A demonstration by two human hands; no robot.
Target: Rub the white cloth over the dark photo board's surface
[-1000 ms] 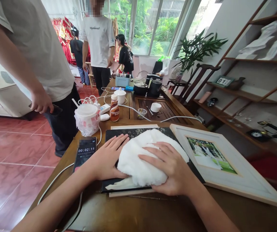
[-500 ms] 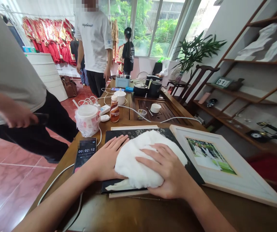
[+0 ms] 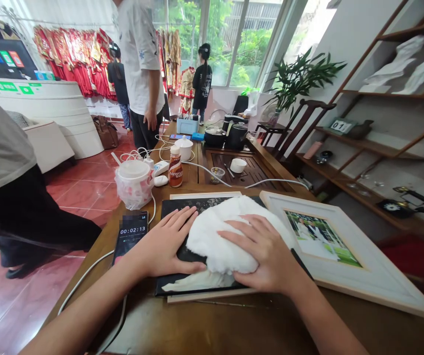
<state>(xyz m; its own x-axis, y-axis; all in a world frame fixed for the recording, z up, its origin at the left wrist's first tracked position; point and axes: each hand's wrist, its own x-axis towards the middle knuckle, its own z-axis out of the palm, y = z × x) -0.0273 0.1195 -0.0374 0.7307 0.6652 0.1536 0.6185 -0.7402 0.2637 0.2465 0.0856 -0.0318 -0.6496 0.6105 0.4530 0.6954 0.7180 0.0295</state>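
The white fluffy cloth [image 3: 222, 246] sits bunched on a black board [image 3: 197, 203], held down by both hands, with a thin tail of it trailing toward the near edge of the board. The left grip [image 3: 167, 241] lies palm down against the cloth's left side, and the right grip [image 3: 259, 251] rests over the top of the bunch. Both are spread wide, pressing rather than closing around it.

From where I stand, the cloth covers the middle of the board, while a speckled strip shows beyond the grips and a bare black patch shows just by the left grip. Right of the right grip, a pale wooden picture frame [image 3: 367, 266] lies at an angle against the board's edge, its photo [image 3: 319, 241] uncovered. Left of the left grip, a phone [image 3: 130, 234] on the counter [image 3: 204, 325] reads 00:02:13. Beyond the grips stand a bagged plastic cup [image 3: 133, 185] and a sauce bottle [image 3: 175, 167].
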